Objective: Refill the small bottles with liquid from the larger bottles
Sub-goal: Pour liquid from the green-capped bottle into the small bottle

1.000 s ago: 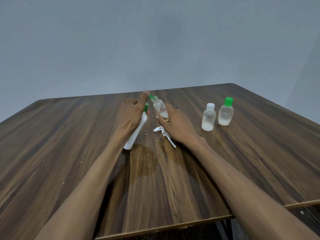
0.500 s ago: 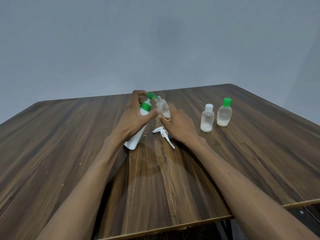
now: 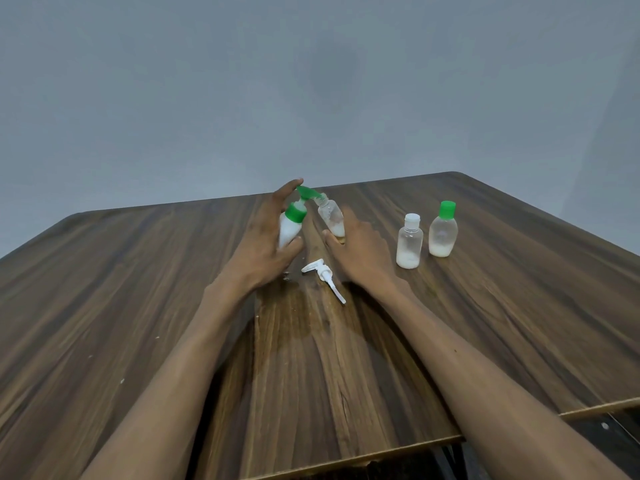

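Note:
My left hand [image 3: 263, 244] grips a white pump bottle [image 3: 289, 228] with a green collar and green pump head, one finger resting on top of the head. The pump's nozzle [image 3: 308, 192] meets the open mouth of a small clear bottle [image 3: 330, 216], which is tilted toward it and has white liquid at its bottom. My right hand [image 3: 360, 251] holds that small bottle from the right side. A loose white pump cap [image 3: 323, 275] with its tube lies on the table between my hands.
Two more small clear bottles stand to the right, one with a white cap [image 3: 409, 242] and one with a green cap [image 3: 442, 230], both part full of white liquid. The dark wooden table [image 3: 138, 306] has a wet patch [image 3: 304, 317] near my forearms.
My left hand has shifted on the pump bottle, a finger rising onto the pump head, and the bottle stands more upright. The small bottle stays tilted at the nozzle.

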